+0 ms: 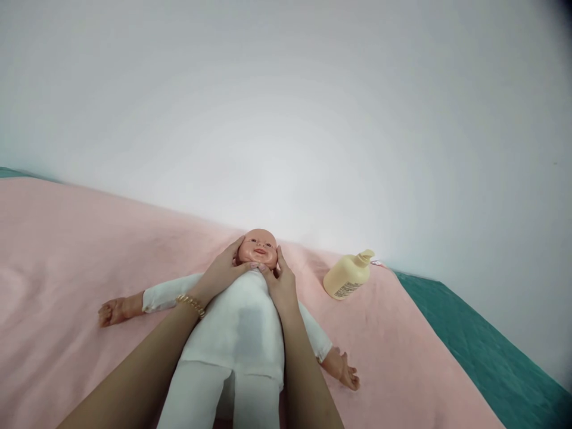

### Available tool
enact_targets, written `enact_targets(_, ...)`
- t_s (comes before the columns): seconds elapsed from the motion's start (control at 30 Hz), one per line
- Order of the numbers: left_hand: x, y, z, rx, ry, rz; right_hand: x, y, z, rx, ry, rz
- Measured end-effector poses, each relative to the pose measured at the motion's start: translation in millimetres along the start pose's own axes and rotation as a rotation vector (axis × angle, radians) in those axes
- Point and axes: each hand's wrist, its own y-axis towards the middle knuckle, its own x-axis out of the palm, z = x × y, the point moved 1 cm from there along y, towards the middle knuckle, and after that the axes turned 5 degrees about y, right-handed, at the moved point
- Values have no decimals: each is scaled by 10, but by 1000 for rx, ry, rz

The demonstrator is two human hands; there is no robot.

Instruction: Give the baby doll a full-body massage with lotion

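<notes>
One green strip (pixel 22 173): shows at the far left, beyond the edge of the pink cloth
Pink cloth (pixel 62 238): spreads from the left across to the right, with soft folds, under the doll
Left doll arm (pixel 172 293): stretched out to the left in a white sleeve, its bare hand resting on the cloth
Left hand (pixel 223 271): holds the left side of the doll's head, fingers close together along it, thumb under the chin
Gold bracelet (pixel 191 305): round the left wrist
Doll (pixel 232 328): lies face up in the middle, head far, white legs near, a grey patch on its white torso
Doll's head (pixel 258 245): between both hands, near the far edge of the cloth
Right hand (pixel 283 285): holds the right side of the head, fingers slightly parted, thumb at the chin just beside the other thumb
Right doll arm (pixel 318 333): reaches right and nearer, its bare hand on the cloth
Pale yellow pump bottle (pixel 347 277): stands on the cloth right of the head, spout pointing right
Green sheet (pixel 482 339): right of the cloth, against the pale wall (pixel 286 119)
</notes>
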Motion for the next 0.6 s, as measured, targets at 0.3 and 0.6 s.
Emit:
enact_targets(0.3, -14, -9, -1, -60, 22, 8, -8, 3, 25, -4, 49, 2)
enact_targets(0.6, -68, 12, -23, 39, 55, -40, -80, -8, -65, -2, 21, -93)
